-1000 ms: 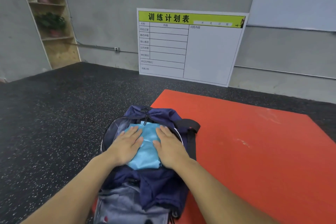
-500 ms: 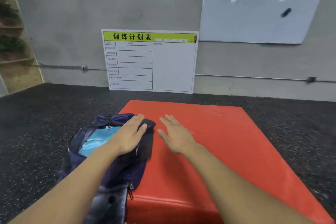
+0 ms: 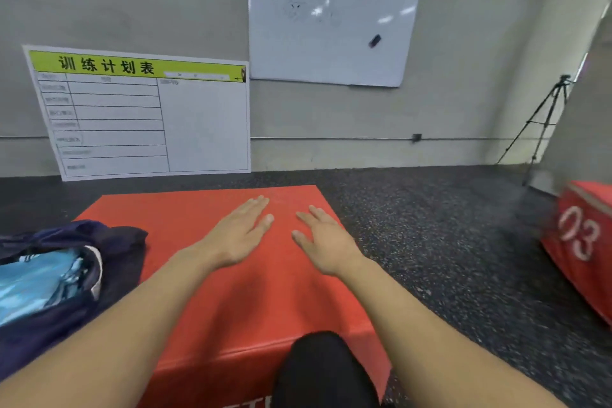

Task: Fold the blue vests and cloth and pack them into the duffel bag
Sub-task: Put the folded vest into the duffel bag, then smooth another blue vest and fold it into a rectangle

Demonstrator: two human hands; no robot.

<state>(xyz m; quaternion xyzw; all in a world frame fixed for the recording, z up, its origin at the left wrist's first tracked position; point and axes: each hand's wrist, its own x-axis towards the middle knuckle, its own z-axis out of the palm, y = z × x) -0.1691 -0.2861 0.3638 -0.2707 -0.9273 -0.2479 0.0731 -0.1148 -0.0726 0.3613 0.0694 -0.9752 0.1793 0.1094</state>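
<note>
Your left hand (image 3: 238, 235) and right hand (image 3: 326, 243) hover flat, fingers wide and empty, over the red foam box (image 3: 185, 219). The duffel bag (image 3: 63, 278) sits at its left edge, blue cloth (image 3: 36, 285) tucked inside, likely packed.

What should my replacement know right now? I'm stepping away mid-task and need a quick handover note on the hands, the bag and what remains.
Left hand: open, flat, above the red mat, holding nothing.
Right hand: open, flat, beside it, also empty.
Duffel bag: at the mat's left edge, unzipped, with light blue fabric visible inside.
Done: at least some blue fabric is packed; how many pieces cannot be told.
Left: no loose vests or cloth are in view, so check for any remaining, then close the bag.
</note>
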